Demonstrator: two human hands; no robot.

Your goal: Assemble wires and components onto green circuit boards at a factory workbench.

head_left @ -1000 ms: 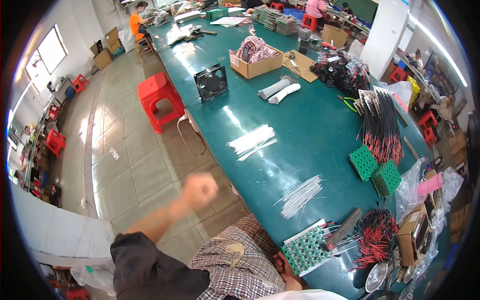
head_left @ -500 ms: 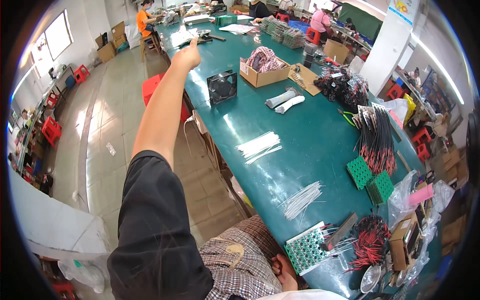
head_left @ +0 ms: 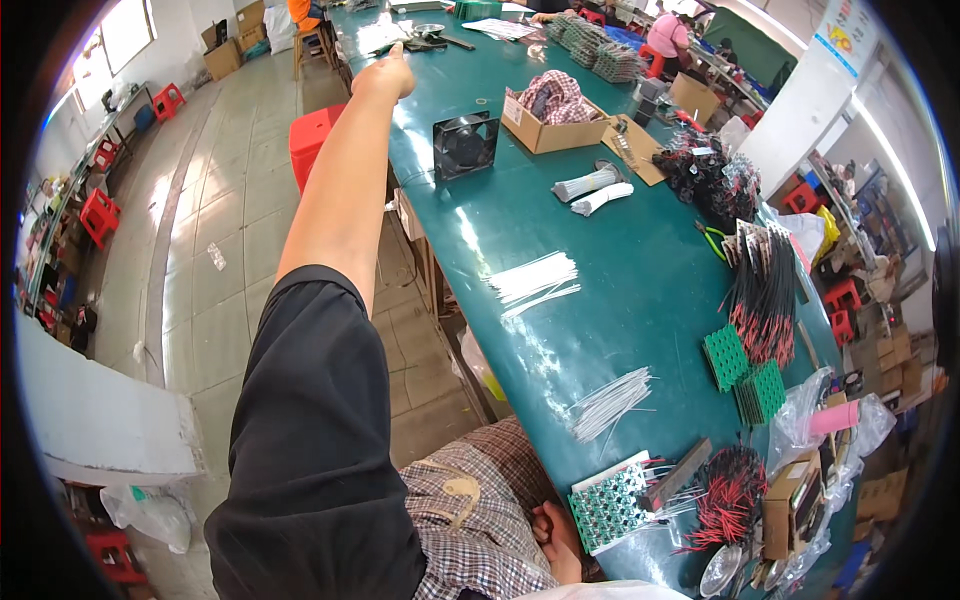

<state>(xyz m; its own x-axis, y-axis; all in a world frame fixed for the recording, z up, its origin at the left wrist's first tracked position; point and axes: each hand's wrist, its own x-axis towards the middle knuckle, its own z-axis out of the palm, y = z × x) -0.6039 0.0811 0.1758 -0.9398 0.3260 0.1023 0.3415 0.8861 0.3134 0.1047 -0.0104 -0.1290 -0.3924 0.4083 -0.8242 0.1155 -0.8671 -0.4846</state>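
Observation:
My left hand (head_left: 385, 76) is stretched far forward over the left edge of the green table (head_left: 640, 290). Its index finger points away and the other fingers are curled, with nothing seen in it. Past the fingertip lie a bright reflective item and dark tools. Just right of my forearm stands a black square fan (head_left: 465, 147). My right hand (head_left: 556, 540) rests low by my checked clothing, its fingers loosely curled and no object visible in them. Closest to it is a panel of small green circuit boards (head_left: 610, 505) at the table's near edge.
White cable ties (head_left: 535, 280) and a second thin white bundle (head_left: 612, 403) lie on the table. Along the right are red-black wires (head_left: 735, 495), green board stacks (head_left: 760, 393) and a cardboard box (head_left: 790, 505). A red stool (head_left: 312, 140) stands left of the table.
The view has tilted down and shifted slightly, so the table's things sit a little higher and further right. My left arm stays outstretched, pointing; my right hand stays low.

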